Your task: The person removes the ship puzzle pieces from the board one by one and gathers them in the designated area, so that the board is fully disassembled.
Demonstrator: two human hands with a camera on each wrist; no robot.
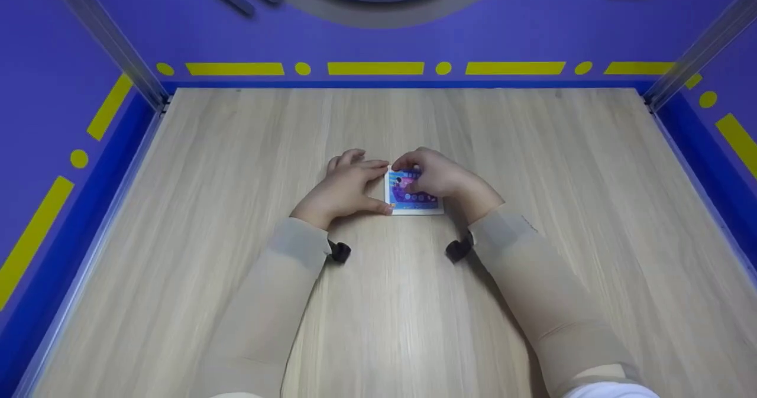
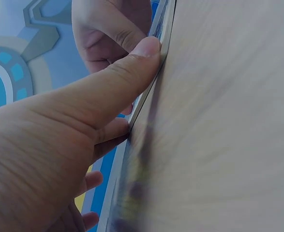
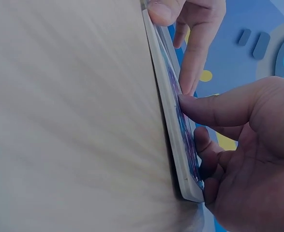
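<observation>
A small flat square board [image 1: 414, 212] with a white rim and a purple, pink and blue cartoon picture lies on the table. My left hand [image 1: 349, 188] is at its left side in the head view, thumb at the near corner and a straight forefinger at the far corner. Over the picture's right part, my right hand [image 1: 443, 176] bends its fingers, and its thumb touches the surface. In the right wrist view, the board's rim [image 3: 173, 125] stands edge-on, with the right thumb [image 3: 204, 108] on the picture. Whether the right fingers pinch a loose piece is hidden.
The wood-grain table [image 1: 236, 149] stretches around the board. Blue-purple panels [image 1: 378, 43] with yellow marks border it at the back and both sides. Black wrist devices sit under the left cuff [image 1: 340, 252] and right cuff [image 1: 458, 250].
</observation>
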